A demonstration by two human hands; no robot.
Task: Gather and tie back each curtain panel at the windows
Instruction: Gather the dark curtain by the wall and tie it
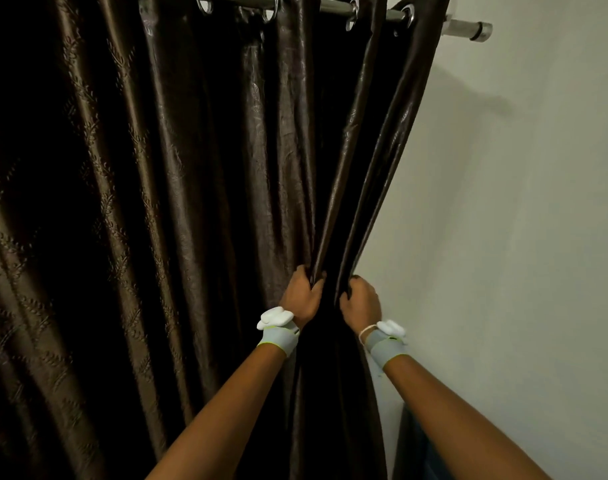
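Note:
A dark brown curtain panel [178, 188] with a leaf pattern hangs by metal eyelets from a steel rod [333, 6]. It fills most of the view. My left hand [300, 296] is clenched on a fold near the curtain's right edge, at about waist height. My right hand [359, 301] grips the outermost edge of the same panel, just beside the left hand. The folds between the eyelets and my hands are drawn together into a narrow bunch. Both wrists wear grey bands with white tags. No tie-back is visible.
A pale wall [520, 220] stands right of the curtain. The rod's end cap [480, 29] sticks out past the panel at the top right. A dark blue object [420, 445] leans against the wall at the bottom right.

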